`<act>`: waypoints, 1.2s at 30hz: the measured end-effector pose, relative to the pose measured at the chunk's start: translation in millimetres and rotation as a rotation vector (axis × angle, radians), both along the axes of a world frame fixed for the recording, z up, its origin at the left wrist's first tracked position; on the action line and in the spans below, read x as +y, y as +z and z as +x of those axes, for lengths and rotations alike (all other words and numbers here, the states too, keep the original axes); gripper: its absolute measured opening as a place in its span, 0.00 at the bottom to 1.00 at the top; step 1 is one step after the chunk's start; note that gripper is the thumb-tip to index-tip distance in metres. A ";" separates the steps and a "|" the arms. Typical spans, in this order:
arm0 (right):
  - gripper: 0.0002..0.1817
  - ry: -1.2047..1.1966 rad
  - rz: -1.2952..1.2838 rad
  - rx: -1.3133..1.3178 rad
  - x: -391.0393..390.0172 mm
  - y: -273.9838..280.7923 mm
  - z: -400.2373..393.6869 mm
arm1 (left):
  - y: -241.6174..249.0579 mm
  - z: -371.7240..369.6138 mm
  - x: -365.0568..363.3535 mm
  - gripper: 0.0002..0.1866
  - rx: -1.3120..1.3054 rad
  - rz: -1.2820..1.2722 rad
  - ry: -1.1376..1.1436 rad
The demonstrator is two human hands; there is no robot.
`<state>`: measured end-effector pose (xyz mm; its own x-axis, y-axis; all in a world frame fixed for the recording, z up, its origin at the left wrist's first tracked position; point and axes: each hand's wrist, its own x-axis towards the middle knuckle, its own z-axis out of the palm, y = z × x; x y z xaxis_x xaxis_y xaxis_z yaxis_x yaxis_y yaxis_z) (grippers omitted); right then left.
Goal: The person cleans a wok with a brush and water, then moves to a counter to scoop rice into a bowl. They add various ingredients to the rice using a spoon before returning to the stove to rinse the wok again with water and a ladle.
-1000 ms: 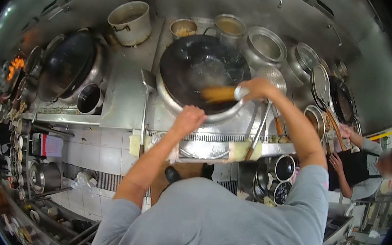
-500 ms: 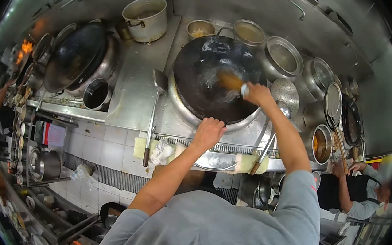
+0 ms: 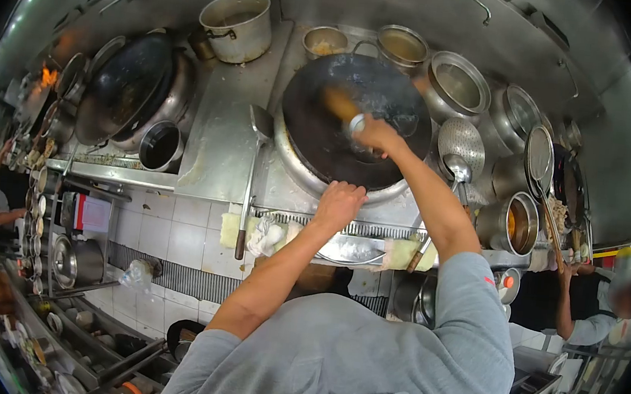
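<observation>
A large black wok (image 3: 320, 148) sits on the round metal ring of the stove (image 3: 288, 168). My right hand (image 3: 377, 136) is closed around the pale bound grip of a wok brush (image 3: 340, 102). Its tan bristles are smeared by motion over the wok's inner surface, where wet patches shine on the right. At the wok's near rim, my left hand (image 3: 340, 204) is closed on the edge, its fingertips partly hidden.
A long-handled wok spatula (image 3: 248, 183) lies left of the wok. On the right are a perforated skimmer (image 3: 461, 146), a ladle (image 3: 457, 165) and a pot of orange liquid (image 3: 514, 222). A dented pot (image 3: 234, 33) stands back left. Another person (image 3: 587, 299) works at far right.
My right hand and the brush have swept left across the wok. My left hand stays at the near rim. The co-worker on the right has shifted.
</observation>
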<state>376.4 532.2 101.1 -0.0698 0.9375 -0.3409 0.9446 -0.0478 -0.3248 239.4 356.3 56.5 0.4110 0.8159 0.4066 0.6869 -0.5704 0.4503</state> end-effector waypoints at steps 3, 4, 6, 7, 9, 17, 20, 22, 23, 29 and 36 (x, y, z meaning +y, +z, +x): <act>0.37 -0.004 -0.264 0.156 -15.2 24.9 2.7 | -4.5 0.2 -0.6 0.08 0.026 0.019 0.005; 0.36 -0.035 -0.105 0.080 -11.9 -3.3 10.9 | -4.1 0.1 -4.4 0.08 0.020 0.021 0.001; 0.35 -0.101 0.243 -0.086 0.8 -41.4 26.4 | -2.4 5.4 -2.6 0.08 0.005 0.044 0.003; 0.33 -0.114 0.137 -0.071 -6.9 -42.1 29.6 | -2.8 6.7 -4.3 0.08 0.001 0.050 0.007; 0.35 0.143 0.062 -0.170 -50.4 -17.3 41.1 | -5.1 16.6 -1.0 0.09 -0.017 0.060 0.030; 0.27 -0.013 0.287 -0.473 -30.7 -7.0 163.9 | -21.9 28.0 6.2 0.10 -0.097 -0.006 0.023; 0.36 -0.251 0.235 -0.055 38.7 -34.9 76.0 | -23.3 16.2 8.4 0.11 -0.100 -0.025 0.010; 0.38 -0.422 0.126 0.365 50.9 -34.0 -10.1 | -19.1 1.0 14.5 0.11 -0.074 0.019 0.013; 0.39 -0.483 0.108 0.565 48.0 -45.0 -35.8 | -18.1 -5.4 11.7 0.11 -0.059 0.030 -0.004; 0.37 0.199 -0.271 0.427 -52.0 35.6 -39.1 | -13.3 -35.6 10.3 0.10 -0.124 0.015 -0.066; 0.33 0.356 0.107 -0.554 -116.2 96.0 151.0 | 1.9 -39.4 6.2 0.10 -0.033 0.066 -0.092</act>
